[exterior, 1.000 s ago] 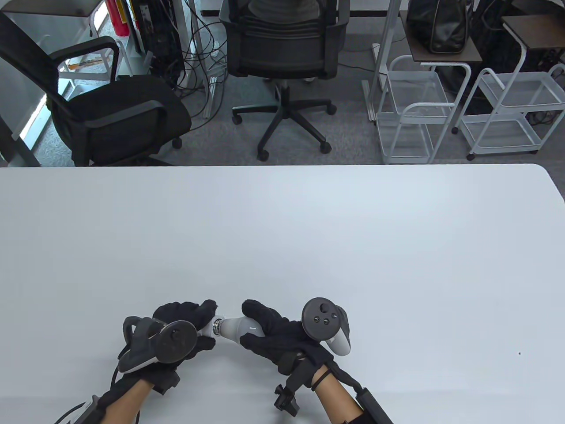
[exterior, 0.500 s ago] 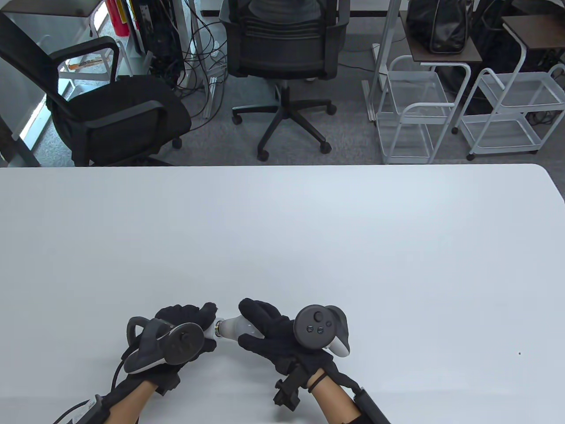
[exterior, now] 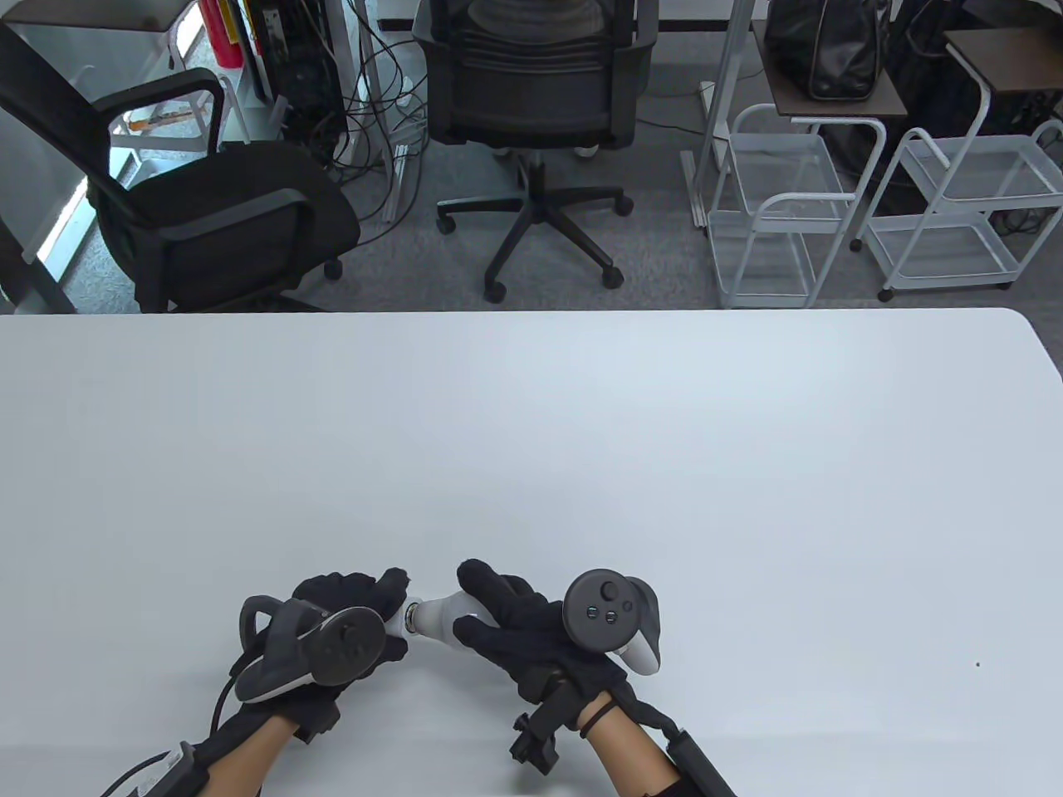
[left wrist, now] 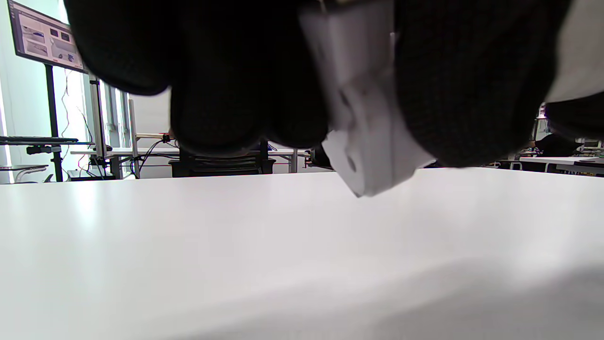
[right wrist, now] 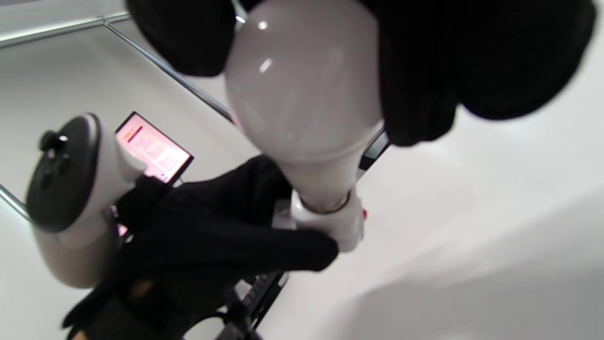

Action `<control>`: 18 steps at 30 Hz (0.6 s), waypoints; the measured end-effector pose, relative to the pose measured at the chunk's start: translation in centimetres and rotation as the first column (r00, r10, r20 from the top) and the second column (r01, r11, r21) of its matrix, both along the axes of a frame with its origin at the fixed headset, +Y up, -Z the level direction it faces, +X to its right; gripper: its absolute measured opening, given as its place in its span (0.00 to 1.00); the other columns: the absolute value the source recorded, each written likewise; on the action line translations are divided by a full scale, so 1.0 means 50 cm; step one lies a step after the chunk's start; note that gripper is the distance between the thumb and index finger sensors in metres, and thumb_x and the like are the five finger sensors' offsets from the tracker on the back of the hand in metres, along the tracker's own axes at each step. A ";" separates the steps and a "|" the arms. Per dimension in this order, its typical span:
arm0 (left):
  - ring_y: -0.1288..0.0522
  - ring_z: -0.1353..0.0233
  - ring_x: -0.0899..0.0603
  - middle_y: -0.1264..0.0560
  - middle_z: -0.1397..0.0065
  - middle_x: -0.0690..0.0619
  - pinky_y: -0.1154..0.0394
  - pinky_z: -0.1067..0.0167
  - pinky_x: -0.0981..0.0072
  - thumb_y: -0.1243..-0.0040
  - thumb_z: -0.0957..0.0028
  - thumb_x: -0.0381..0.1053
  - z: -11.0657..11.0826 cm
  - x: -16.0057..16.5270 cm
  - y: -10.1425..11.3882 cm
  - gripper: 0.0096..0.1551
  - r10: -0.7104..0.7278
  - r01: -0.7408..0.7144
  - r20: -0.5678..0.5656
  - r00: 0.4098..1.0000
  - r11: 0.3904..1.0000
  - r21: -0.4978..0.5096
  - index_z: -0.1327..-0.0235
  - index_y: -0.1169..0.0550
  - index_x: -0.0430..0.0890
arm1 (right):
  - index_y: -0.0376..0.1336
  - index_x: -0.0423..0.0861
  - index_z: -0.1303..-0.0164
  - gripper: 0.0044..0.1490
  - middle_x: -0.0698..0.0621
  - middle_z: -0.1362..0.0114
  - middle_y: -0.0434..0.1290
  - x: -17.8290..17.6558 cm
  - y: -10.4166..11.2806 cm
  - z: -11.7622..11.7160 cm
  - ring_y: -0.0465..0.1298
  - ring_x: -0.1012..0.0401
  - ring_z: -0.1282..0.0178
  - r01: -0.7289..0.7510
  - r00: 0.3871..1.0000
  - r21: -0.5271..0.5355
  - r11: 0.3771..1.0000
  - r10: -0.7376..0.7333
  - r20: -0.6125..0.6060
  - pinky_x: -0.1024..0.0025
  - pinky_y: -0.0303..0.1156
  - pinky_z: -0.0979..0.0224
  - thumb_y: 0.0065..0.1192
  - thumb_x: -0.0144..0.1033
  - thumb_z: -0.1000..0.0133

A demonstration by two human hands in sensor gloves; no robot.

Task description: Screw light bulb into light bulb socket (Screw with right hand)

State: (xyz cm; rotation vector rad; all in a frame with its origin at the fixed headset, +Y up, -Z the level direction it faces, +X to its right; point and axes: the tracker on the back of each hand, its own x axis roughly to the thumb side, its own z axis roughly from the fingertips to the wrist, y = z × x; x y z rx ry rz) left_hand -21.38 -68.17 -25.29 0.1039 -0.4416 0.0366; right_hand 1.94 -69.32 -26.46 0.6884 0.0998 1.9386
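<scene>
Office setting: a white table (exterior: 581, 432) in the foreground, with black chairs (exterior: 531, 108) and white wire carts (exterior: 781, 216) on the grey carpet beyond its far edge.

Right hand (exterior: 523, 635): its grip is closed around the globe of the light bulb (exterior: 440, 616), fingers over the top and thumb below. In the right wrist view the frosted globe (right wrist: 302, 89) sits between gloved fingers (right wrist: 424, 71), neck pointing away from the palm. The hand lies palm toward the left, tracker (exterior: 610, 618) on its back facing up, wrist low near the table's near edge.

Left hand (exterior: 349, 614): its grip is wrapped around the light bulb socket (exterior: 397, 618); the left wrist view shows the white socket body (left wrist: 363, 118) between thumb and fingers, held just above the table. Its tracker (exterior: 311, 647) faces up and to the right.

Bulb and socket meet between the two hands, the metal thread (exterior: 410, 618) partly showing at the joint; the bulb lies roughly horizontal.

Writing: a monitor (left wrist: 42, 40) in the background shows content too small to read. No brand legible on bulb or socket.
</scene>
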 end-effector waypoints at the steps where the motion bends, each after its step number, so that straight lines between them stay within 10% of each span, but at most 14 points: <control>1: 0.18 0.44 0.39 0.17 0.44 0.43 0.29 0.36 0.36 0.24 0.57 0.60 0.000 0.001 -0.001 0.43 0.005 -0.005 0.003 1.000 1.000 -0.004 0.28 0.23 0.44 | 0.52 0.40 0.23 0.34 0.18 0.41 0.65 0.002 0.001 -0.001 0.78 0.38 0.56 -0.004 1.000 0.009 1.000 0.004 0.009 0.47 0.76 0.58 0.54 0.40 0.36; 8: 0.18 0.44 0.39 0.17 0.44 0.42 0.29 0.36 0.36 0.24 0.56 0.60 -0.003 -0.005 -0.001 0.43 0.026 -0.026 -0.009 1.000 1.000 -0.015 0.28 0.23 0.44 | 0.52 0.31 0.24 0.37 0.19 0.28 0.52 0.001 -0.002 0.000 0.74 0.33 0.52 0.046 0.998 -0.035 0.998 -0.048 -0.034 0.44 0.74 0.54 0.57 0.35 0.38; 18: 0.18 0.44 0.39 0.17 0.44 0.43 0.29 0.36 0.36 0.24 0.56 0.60 -0.002 0.001 -0.004 0.43 0.023 -0.022 0.006 1.000 0.999 -0.028 0.28 0.23 0.44 | 0.56 0.32 0.28 0.33 0.18 0.44 0.67 0.009 -0.009 -0.005 0.78 0.37 0.57 0.050 0.999 -0.051 0.997 -0.050 0.017 0.48 0.77 0.59 0.55 0.39 0.36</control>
